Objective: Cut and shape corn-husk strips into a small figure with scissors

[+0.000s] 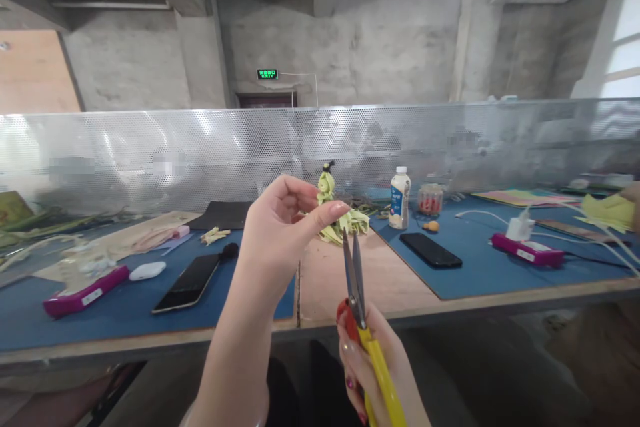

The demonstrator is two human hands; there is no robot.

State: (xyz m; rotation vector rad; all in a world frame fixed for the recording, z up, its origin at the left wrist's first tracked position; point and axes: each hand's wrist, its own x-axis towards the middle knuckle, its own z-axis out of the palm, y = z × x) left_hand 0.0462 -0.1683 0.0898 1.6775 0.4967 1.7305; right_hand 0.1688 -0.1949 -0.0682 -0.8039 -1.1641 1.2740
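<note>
Between the thumb and fingers of my left hand [280, 227] is a small corn husk doll [326, 185], pale green, upright, with a black tuft on its head and a skirt of loose strips spreading to the right. My left thumb hides part of its middle. My right hand [383, 340] is wrapped round the handles of a pair of scissors [355, 280], one yellow and one red. Their blades point up, slightly apart, with the tips just below the skirt strips; whether they touch the strips I cannot tell.
On the table stand a milk bottle [399, 199] and a jar with red contents [431, 200]. Phones lie to the right [431, 250] and left [189, 282]. Purple power strips [527, 251] with cables sit on both sides. A perforated metal screen [200, 147] runs along the back.
</note>
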